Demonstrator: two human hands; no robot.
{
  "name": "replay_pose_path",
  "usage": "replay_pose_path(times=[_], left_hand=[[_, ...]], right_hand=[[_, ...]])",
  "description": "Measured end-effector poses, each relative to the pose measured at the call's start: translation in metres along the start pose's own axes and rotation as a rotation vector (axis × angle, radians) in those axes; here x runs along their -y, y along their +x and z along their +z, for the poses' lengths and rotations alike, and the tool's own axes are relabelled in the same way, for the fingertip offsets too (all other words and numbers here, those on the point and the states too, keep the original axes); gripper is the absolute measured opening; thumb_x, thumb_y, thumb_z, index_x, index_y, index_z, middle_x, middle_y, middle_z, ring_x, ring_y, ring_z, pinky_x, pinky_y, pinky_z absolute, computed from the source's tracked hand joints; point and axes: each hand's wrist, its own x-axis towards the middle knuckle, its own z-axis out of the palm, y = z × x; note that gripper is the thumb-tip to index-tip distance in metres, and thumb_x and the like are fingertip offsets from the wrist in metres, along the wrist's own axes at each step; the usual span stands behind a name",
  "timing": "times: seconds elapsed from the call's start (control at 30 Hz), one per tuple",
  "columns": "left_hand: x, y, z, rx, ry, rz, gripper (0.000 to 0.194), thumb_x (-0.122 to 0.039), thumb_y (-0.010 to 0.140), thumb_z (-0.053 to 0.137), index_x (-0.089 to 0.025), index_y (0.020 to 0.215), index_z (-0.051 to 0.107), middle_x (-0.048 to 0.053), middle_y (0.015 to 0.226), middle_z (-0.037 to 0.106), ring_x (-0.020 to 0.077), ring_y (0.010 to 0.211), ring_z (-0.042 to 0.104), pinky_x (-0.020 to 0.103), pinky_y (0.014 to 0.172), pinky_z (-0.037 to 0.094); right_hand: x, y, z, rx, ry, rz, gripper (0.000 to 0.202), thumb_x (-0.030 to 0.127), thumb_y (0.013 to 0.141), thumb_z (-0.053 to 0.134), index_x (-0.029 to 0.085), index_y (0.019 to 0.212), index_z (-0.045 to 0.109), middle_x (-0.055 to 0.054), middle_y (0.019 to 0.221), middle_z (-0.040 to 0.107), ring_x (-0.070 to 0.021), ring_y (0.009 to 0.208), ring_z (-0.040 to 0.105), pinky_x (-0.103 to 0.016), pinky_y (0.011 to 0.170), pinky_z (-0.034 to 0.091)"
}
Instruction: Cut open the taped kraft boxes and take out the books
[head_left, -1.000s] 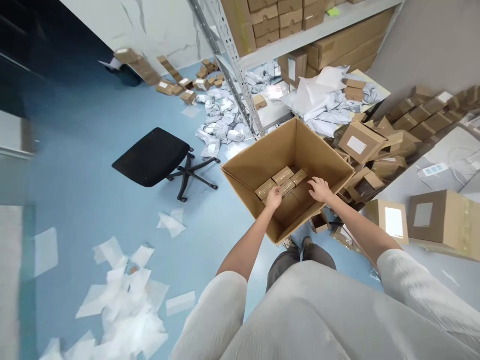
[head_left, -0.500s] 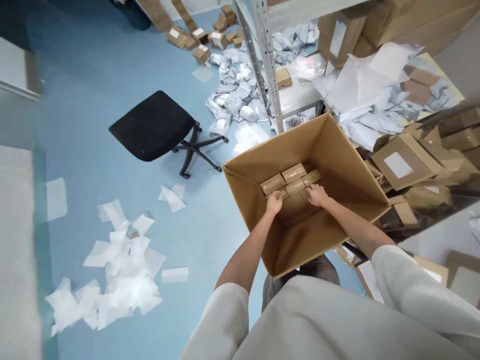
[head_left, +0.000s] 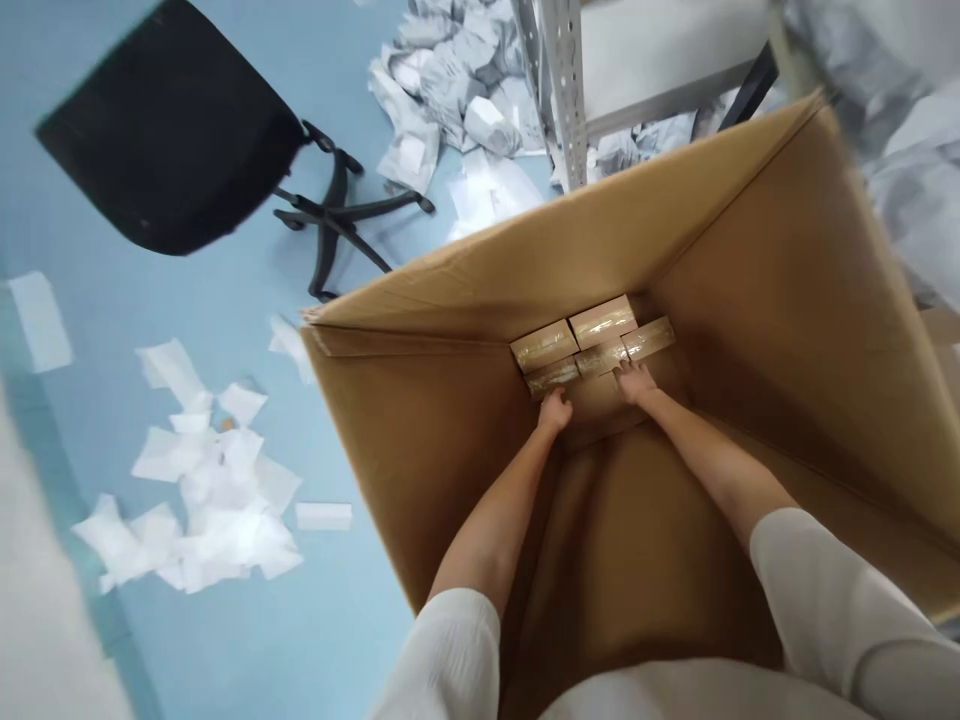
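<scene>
A deep, open cardboard carton [head_left: 637, 540] is before me, and both my arms reach down into it. Against its far wall, small cardboard boxes sealed with shiny clear tape sit in two rows. My left hand [head_left: 555, 411] touches the near side of the front row's left box [head_left: 551, 376], its fingers loosely bent and partly hidden. My right hand [head_left: 634, 382] has its fingers spread at the near edge of the middle box [head_left: 601, 357]. To the right of that is another taped box [head_left: 649, 338]. Two more boxes [head_left: 544, 345] make up the back row.
A black office chair [head_left: 172, 130] stands on the blue floor at the upper left. White paper sheets [head_left: 225, 500] lie scattered at left. Grey plastic mailer bags [head_left: 450, 90] are heaped beside a metal rack post [head_left: 564, 95] behind the carton. More crumpled bags [head_left: 922, 190] are at right.
My view has come closer to the carton, which fills much more of the picture. My left hand has drawn back slightly from the boxes; the right stays by the middle box.
</scene>
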Motion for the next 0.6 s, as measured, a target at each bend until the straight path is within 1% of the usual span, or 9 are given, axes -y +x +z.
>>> replay_pose_path(times=[0.07,0.13,0.23,0.3,0.33,0.4,0.47,0.53,0.6], left_hand=[[0.005,0.030,0.018,0.021,0.034,-0.001,0.053,-0.016,0.095,0.064,-0.015,0.148,0.066,0.020,0.157,0.065,0.0326,0.151,0.059,0.043,0.128,0.042],[0.008,0.060,0.043,0.026,0.060,-0.001,0.054,-0.016,0.096,0.064,-0.016,0.150,0.065,0.018,0.157,0.065,0.0319,0.152,0.057,0.043,0.130,0.040],[0.004,0.100,0.093,-0.015,0.055,-0.027,0.052,-0.015,0.096,0.063,-0.018,0.148,0.067,0.016,0.159,0.064,0.0304,0.152,0.057,0.040,0.129,0.041],[-0.001,0.118,0.127,-0.042,0.037,-0.063,0.051,-0.014,0.096,0.063,-0.017,0.146,0.068,0.017,0.158,0.064,0.0313,0.149,0.059,0.039,0.127,0.043],[-0.004,0.124,0.142,-0.051,0.024,-0.073,0.050,-0.014,0.096,0.063,-0.017,0.145,0.068,0.016,0.157,0.065,0.0319,0.148,0.060,0.040,0.127,0.044],[-0.008,0.129,0.164,-0.075,-0.022,-0.076,0.049,-0.013,0.095,0.064,-0.019,0.143,0.070,0.015,0.153,0.067,0.0326,0.145,0.062,0.041,0.125,0.045],[-0.011,0.126,0.175,-0.099,-0.077,-0.071,0.047,-0.013,0.093,0.066,-0.020,0.139,0.072,0.014,0.152,0.069,0.0334,0.143,0.063,0.042,0.125,0.046],[-0.013,0.118,0.178,-0.104,-0.115,-0.062,0.045,-0.014,0.093,0.067,-0.020,0.137,0.073,0.014,0.151,0.069,0.0331,0.142,0.063,0.043,0.124,0.047],[-0.014,0.110,0.177,-0.091,-0.133,-0.047,0.044,-0.014,0.094,0.066,-0.020,0.137,0.073,0.013,0.151,0.069,0.0322,0.142,0.063,0.043,0.124,0.047]], right_hand=[[-0.019,0.040,0.026,0.016,-0.001,-0.001,0.056,0.021,0.099,0.057,0.013,0.154,0.057,-0.024,0.171,0.044,-0.0375,0.150,0.045,-0.050,0.118,0.040],[-0.044,0.084,0.057,0.032,-0.007,-0.017,0.059,0.016,0.097,0.056,0.013,0.156,0.055,-0.024,0.173,0.042,-0.0368,0.153,0.043,-0.050,0.119,0.039],[-0.084,0.149,0.111,0.053,0.001,-0.043,0.060,0.012,0.096,0.055,0.011,0.156,0.055,-0.025,0.175,0.039,-0.0364,0.156,0.041,-0.050,0.121,0.038],[-0.105,0.184,0.142,0.063,0.031,-0.051,0.062,0.012,0.095,0.056,0.010,0.158,0.054,-0.025,0.176,0.036,-0.0370,0.157,0.039,-0.051,0.122,0.037],[-0.112,0.197,0.155,0.062,0.051,-0.058,0.065,0.012,0.095,0.057,0.010,0.160,0.051,-0.025,0.177,0.035,-0.0375,0.157,0.038,-0.052,0.123,0.037],[-0.119,0.213,0.172,0.043,0.094,-0.083,0.075,0.014,0.094,0.059,0.011,0.167,0.044,-0.026,0.179,0.031,-0.0386,0.158,0.037,-0.055,0.124,0.036],[-0.121,0.219,0.179,0.017,0.137,-0.125,0.083,0.016,0.093,0.060,0.010,0.172,0.035,-0.027,0.181,0.025,-0.0397,0.159,0.034,-0.056,0.125,0.036],[-0.120,0.219,0.180,0.003,0.167,-0.167,0.090,0.018,0.093,0.059,0.006,0.175,0.025,-0.029,0.183,0.017,-0.0406,0.160,0.032,-0.055,0.124,0.038],[-0.121,0.215,0.179,0.002,0.173,-0.191,0.095,0.019,0.093,0.060,0.003,0.176,0.016,-0.031,0.183,0.011,-0.0413,0.160,0.032,-0.052,0.122,0.043]])
